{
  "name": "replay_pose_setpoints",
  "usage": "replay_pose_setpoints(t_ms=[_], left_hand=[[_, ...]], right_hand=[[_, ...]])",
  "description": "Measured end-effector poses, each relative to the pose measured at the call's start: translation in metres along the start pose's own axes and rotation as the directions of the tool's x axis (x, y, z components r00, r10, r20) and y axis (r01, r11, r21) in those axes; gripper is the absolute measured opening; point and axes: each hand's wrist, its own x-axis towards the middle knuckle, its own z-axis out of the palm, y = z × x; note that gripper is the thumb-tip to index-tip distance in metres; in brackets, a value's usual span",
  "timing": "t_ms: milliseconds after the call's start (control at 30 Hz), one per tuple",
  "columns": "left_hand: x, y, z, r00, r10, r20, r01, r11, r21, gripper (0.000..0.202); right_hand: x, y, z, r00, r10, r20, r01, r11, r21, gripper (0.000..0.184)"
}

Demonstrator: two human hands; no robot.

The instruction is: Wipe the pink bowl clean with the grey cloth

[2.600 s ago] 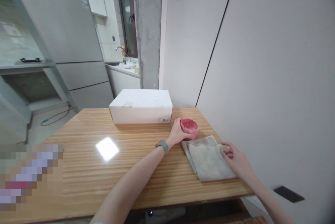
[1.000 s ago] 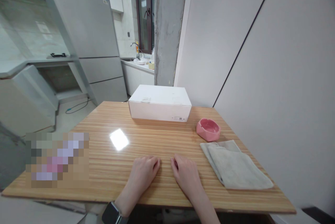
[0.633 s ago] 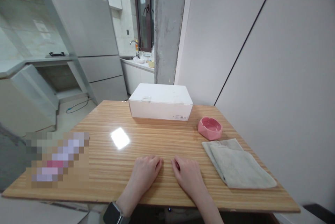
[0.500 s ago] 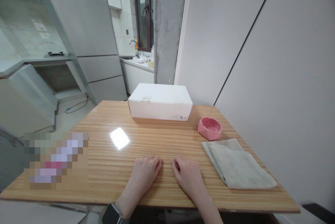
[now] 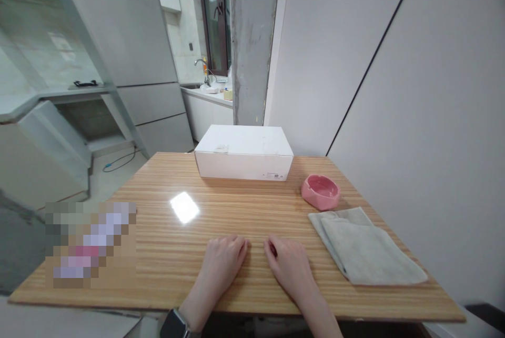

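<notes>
My left hand [image 5: 226,256] rests on the wooden table [image 5: 158,269] near its front edge, fingers curled into a loose fist. Beside it, a short gap to the right, my right hand [image 5: 290,261] lies curled the same way, with a small dark hollow between thumb and fingers. Nothing shows in either hand. A folded grey-beige cloth [image 5: 374,254] is the thing nearest my right hand. Beyond the cloth stands a pink faceted ashtray [image 5: 321,193]. Farther back sits a closed white box [image 5: 244,164].
A blurred-out, pale purple and pink item [image 5: 98,238] lies at the table's left. Past the table are a grey fridge [image 5: 114,27], a sink counter [image 5: 209,106] and a cable [image 5: 120,161] on the floor. A white wall [image 5: 434,117] borders the right side.
The whole view has shifted slightly, with the table and its things a little farther right in the picture. Both hands keep their pose on the table.
</notes>
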Motion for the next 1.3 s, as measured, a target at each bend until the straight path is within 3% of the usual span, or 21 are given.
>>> replay_pose_setpoints(t_ms=[1100,1200,1300], left_hand=[[0.002,0.001,-0.003,0.999,-0.022,0.048,0.024,0.999,-0.022,0.037],[0.011,0.005,-0.007,0.999,0.002,0.044,0.002,0.996,-0.086,0.032],[0.032,0.020,-0.015,0.998,0.044,-0.033,-0.053,0.943,-0.328,0.023]], right_hand=[[0.000,-0.004,-0.006,0.999,-0.006,-0.044,0.005,1.000,-0.023,0.024],[0.000,-0.004,-0.006,0.999,-0.024,-0.040,0.024,1.000,-0.015,0.024],[-0.003,-0.001,-0.006,0.999,-0.027,-0.041,0.026,0.999,-0.026,0.022]])
